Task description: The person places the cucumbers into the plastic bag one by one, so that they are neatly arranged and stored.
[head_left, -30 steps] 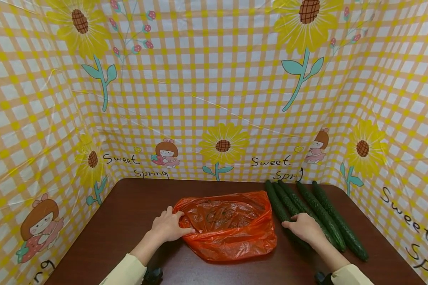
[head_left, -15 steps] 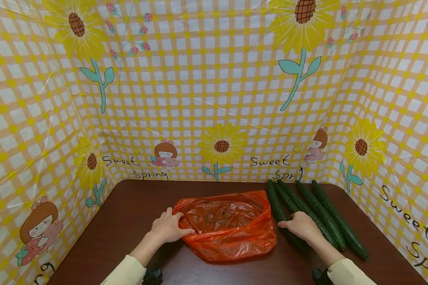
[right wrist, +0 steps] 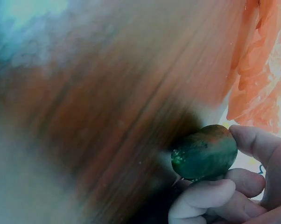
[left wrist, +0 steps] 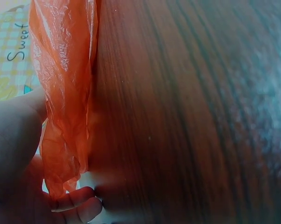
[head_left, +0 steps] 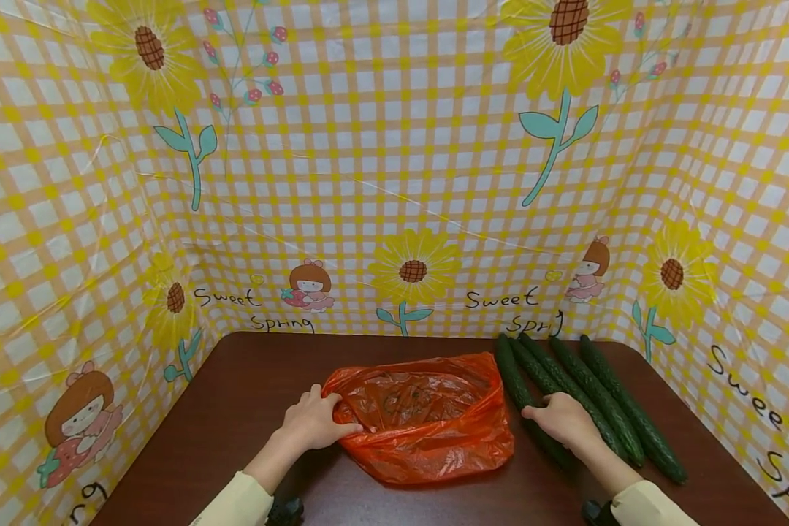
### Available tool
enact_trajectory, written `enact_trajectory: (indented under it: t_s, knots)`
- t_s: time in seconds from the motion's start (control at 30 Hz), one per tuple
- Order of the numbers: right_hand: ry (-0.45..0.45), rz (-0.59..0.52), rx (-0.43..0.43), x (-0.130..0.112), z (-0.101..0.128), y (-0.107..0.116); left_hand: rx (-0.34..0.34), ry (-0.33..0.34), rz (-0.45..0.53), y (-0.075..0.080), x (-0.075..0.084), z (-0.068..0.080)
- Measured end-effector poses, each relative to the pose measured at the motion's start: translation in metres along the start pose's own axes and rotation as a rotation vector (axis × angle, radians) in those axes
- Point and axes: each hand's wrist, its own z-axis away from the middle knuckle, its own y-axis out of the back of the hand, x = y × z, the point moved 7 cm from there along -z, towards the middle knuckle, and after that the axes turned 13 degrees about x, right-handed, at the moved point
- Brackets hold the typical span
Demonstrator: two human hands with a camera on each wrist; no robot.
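Observation:
An orange plastic bag (head_left: 434, 449) lies on the table with its mouth spread open upward; dark marks show on its inside. My left hand (head_left: 312, 420) grips its left edge, thumb over the rim. From the left wrist, fingers (left wrist: 77, 200) curl round the hanging plastic (left wrist: 66, 102). To the right of the bag, my right hand (head_left: 565, 421) holds the leftmost cucumber (head_left: 514, 376) near its close end. Its rounded tip (right wrist: 206, 153) sits between thumb and curled fingers in the right wrist view.
Several more cucumbers (head_left: 598, 394) lie side by side right of the held one, partly behind the right hand. The brown tabletop (head_left: 256, 358) is walled in by a checked, sunflower-printed cloth (head_left: 394, 168) at back and sides.
The held cucumber's far end has shifted slightly right relative to the bag. My right hand moved a little left, then back. My left hand keeps its grip on the bag.

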Motion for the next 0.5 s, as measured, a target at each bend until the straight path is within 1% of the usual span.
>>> enact_trajectory:
  t_s: [0.17, 0.27, 0.33, 0.4, 0.5]
  knots:
    - [-0.048, -0.028, -0.007, 0.015, 0.002, 0.0, -0.012, -0.005, 0.007, -0.001, 0.004, 0.0]
    - [-0.074, -0.045, -0.021, 0.018, 0.002, -0.003, -0.007, -0.009, -0.001, 0.0, 0.004, -0.001]
    - [-0.079, -0.054, -0.032, 0.018, 0.001, -0.005, -0.001, -0.003, -0.014, 0.0, 0.002, -0.001]
    - [-0.063, -0.065, -0.037, 0.014, 0.0, -0.006, 0.002, 0.001, -0.02, 0.0, 0.0, -0.001]
    - [-0.043, -0.08, -0.036, 0.012, 0.0, -0.006, -0.001, 0.0, -0.005, -0.001, 0.0, -0.002]
